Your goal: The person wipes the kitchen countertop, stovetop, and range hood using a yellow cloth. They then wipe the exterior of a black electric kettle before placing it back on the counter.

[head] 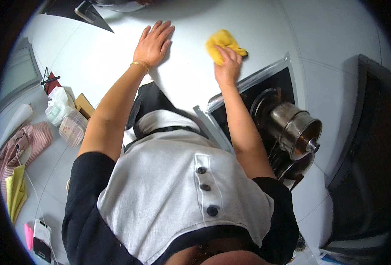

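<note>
My right hand (228, 68) grips a bunched yellow cloth (224, 39) and presses it against the white countertop (188, 69), just beyond the stove's foil-like silver edging. To the left, my left hand (153, 43) lies palm down on the same surface, fingers spread and holding nothing. A gold-coloured bracelet (140, 65) circles that wrist. Part of the cloth under my right fingers is hidden.
Beside my right forearm, a black stove (248, 96) carries a lidded metal pot (290, 124). A dark panel with a metal handle (85, 12) is at the upper left. Bags (60, 102), fabric (38, 139) and a yellow cloth (15, 188) are along the left.
</note>
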`<action>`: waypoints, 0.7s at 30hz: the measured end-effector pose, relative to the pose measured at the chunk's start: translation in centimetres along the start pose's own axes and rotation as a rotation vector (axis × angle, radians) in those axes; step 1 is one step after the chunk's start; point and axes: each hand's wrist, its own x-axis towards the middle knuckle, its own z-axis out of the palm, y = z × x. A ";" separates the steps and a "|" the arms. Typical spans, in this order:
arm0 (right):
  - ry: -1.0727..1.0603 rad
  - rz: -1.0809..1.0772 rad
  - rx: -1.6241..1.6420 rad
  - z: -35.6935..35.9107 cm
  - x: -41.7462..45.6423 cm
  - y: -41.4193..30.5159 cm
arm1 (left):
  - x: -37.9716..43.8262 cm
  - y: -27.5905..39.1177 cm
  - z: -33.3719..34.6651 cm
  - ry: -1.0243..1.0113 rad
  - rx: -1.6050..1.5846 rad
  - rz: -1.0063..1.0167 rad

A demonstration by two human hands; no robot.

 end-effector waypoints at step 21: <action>-0.358 0.084 0.364 0.7 -5.8 -11.6 | -9.9 -4.8 5.4 -1.358 -1.940 -1.035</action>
